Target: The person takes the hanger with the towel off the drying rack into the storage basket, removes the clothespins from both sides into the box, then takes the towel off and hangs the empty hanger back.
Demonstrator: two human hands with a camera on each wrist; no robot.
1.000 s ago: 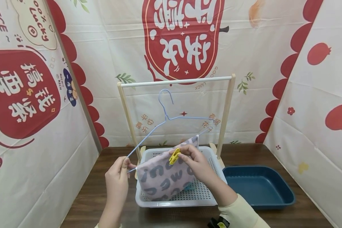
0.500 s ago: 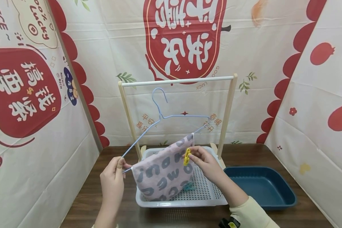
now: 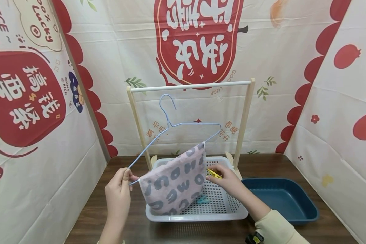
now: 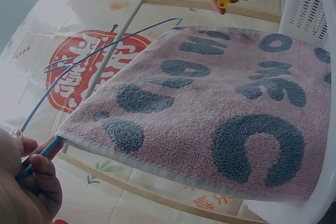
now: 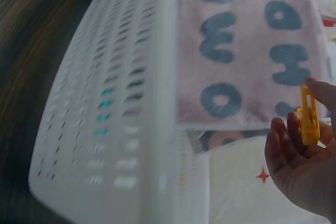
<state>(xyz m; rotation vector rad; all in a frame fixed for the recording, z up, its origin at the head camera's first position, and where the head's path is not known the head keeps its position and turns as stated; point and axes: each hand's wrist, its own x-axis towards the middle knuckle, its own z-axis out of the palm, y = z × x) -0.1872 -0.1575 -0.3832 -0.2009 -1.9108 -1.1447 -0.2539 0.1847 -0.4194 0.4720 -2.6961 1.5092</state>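
Note:
My left hand (image 3: 119, 189) grips the lower left corner of a blue wire hanger (image 3: 148, 146), whose hook points up. Draped over the hanger's bottom bar is a pink towel (image 3: 174, 183) with grey letters, its lower part hanging into a white basket (image 3: 198, 218). Just right of the towel's upper right edge, my right hand (image 3: 227, 181) pinches a yellow clothespin (image 3: 214, 174) between thumb and fingers. In the right wrist view the clothespin (image 5: 310, 116) appears apart from the basket wall. A teal item (image 3: 203, 199), its kind unclear, lies in the basket.
Behind the basket stands a wooden rack with a white top rail (image 3: 189, 87). A dark blue tray (image 3: 311, 217) sits to the right on the brown table (image 3: 88, 210). Printed cloth walls (image 3: 329, 142) enclose the back and both sides.
The hanger and towel have shifted left with my left hand. My right hand has moved right and slightly down, from in front of the towel to beside its right edge, turning the clothespin.

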